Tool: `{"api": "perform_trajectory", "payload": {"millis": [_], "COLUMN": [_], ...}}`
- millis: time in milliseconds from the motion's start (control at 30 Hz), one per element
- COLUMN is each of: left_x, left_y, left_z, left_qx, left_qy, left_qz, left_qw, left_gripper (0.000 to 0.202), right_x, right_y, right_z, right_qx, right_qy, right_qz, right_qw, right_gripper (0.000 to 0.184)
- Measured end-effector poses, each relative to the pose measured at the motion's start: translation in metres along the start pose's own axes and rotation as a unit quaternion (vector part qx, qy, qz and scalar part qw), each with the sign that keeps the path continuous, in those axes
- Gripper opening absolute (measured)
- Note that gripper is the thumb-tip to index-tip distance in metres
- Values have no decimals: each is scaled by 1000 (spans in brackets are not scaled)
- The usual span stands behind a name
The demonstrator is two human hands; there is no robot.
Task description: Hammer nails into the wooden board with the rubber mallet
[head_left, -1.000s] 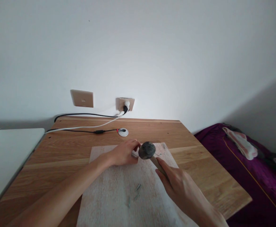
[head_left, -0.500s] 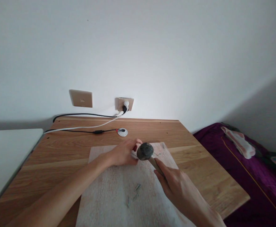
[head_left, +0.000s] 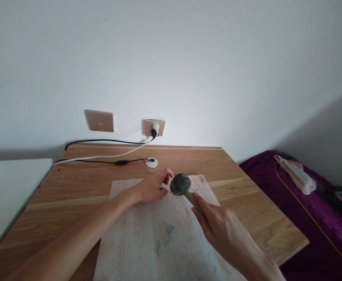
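Note:
My right hand (head_left: 217, 218) is closed around the handle of a mallet (head_left: 180, 184) with a dark, round head. The mallet head is over the far part of a whitish, worn board (head_left: 135, 234). Left of the head, my left hand (head_left: 153, 185) rests on the board, thumb and curled fingers apart with nothing visible between them. A thin metal piece (head_left: 169, 191) shows beside my left thumb, partly behind the mallet head. Another thin bent metal piece (head_left: 195, 190) lies right of the head. Nearer to me, small metal screws or nails (head_left: 171, 229) lie on the board.
The board lies on a wooden table (head_left: 255, 210) against a white wall. Cables (head_left: 100, 157) run along the back to a wall socket (head_left: 155, 128) and a round grommet (head_left: 151, 162). A white surface (head_left: 15, 195) stands left; purple fabric (head_left: 305, 222) lies right.
My left fingers have opened and shifted slightly away from the mallet head. The mallet stays almost in place in my right hand. The view has shifted slightly.

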State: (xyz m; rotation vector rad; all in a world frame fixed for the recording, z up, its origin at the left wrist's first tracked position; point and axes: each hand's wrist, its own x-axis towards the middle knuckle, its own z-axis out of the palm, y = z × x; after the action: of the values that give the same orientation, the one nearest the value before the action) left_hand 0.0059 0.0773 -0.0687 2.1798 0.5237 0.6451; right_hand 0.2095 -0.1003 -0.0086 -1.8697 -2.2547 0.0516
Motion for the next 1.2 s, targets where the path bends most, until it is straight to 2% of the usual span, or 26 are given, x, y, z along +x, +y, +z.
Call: {"api": "perform_trajectory", "payload": {"millis": [67, 233, 367, 567, 833, 1067, 1200], "left_x": [0, 1, 3, 2, 4, 2, 2], "left_y": [0, -3, -5, -2, -10, -4, -6], "left_z": [0, 1, 3, 2, 5, 2, 3], "left_qx": [-1, 7, -11, -30, -18, -15, -5], "left_qy": [2, 4, 12, 10, 20, 19, 17], "left_qz": [0, -14, -2, 1, 16, 11, 4], "left_qw": [1000, 1000, 1000, 999, 999, 1000, 1000], "left_gripper": [46, 45, 45, 47, 46, 45, 44], "right_x": [0, 0, -1, -4, 0, -1, -2], "right_y": [3, 5, 0, 1, -4, -3, -1], "right_z": [2, -5, -8, 1, -7, 4, 1], "right_qx": [-9, -12, 7, -8, -15, -9, -8], "right_qy": [-24, 20, 24, -32, 19, -52, -21], "right_qz": [7, 0, 2, 14, 10, 32, 22], "right_qw": [1000, 1000, 1000, 999, 1000, 998, 1000], "right_gripper": [43, 46, 46, 46, 49, 46, 48]}}
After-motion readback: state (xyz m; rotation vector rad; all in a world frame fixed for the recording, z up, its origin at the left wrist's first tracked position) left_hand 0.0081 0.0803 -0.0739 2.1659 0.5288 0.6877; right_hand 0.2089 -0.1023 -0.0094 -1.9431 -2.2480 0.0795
